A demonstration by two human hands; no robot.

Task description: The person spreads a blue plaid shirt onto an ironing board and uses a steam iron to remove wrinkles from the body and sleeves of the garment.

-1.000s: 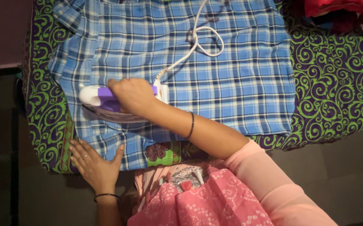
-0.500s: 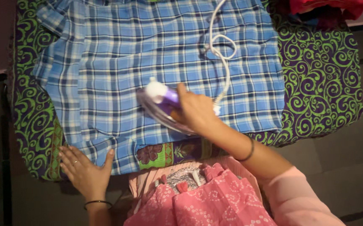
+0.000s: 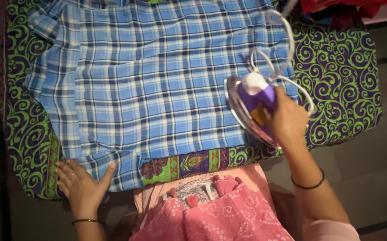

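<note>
Left hand [image 3: 82,187]: thin dark bangle at the wrist, ring on one finger. Right hand [image 3: 288,119]: thin dark band further up the forearm; pale pink sleeve edge visible at bottom right corner. Torso: pink garment with small white dotted print, over a lighter peach-pink layer.

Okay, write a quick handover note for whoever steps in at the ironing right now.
Right hand: closed grip on the purple and white iron, at the right edge of the blue plaid shirt.
Left hand: flat on the shirt's lower left corner, pinning it.
Shirt lies spread on the green and purple swirl cloth; white cord loops above the iron.
Done or left: can't tell from creases.
</note>
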